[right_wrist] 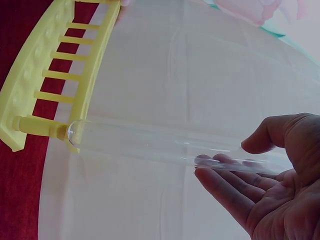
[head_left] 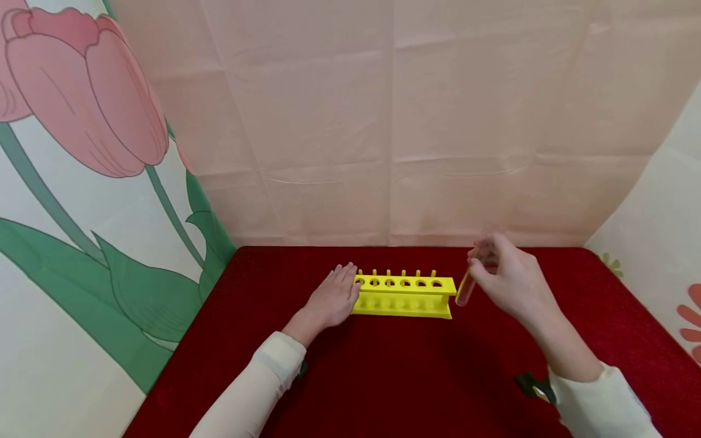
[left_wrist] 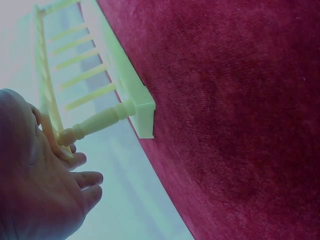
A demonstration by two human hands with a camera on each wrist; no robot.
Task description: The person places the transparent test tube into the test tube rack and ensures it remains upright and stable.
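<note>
A yellow test tube rack [head_left: 402,286] stands on the red cloth, with a row of holes along its upper plate and pegs behind. My left hand [head_left: 333,298] holds the rack's left end, thumb in front; the left wrist view shows the upper plate's corner between the thumb and the other fingers. My right hand [head_left: 512,277] pinches a clear test tube [head_left: 465,287] near its upper end, just right of the rack. The tube tilts, its rounded bottom pointing down and left. In the right wrist view, that bottom overlaps the rack's near end.
The red cloth [head_left: 378,377] covers the table, its far edge against a pinkish backdrop [head_left: 328,152]. A tulip-printed sheet [head_left: 82,103] hangs at the left and a white printed one [head_left: 668,194] at the right. Dark straps [head_left: 533,386] show by the right cuff.
</note>
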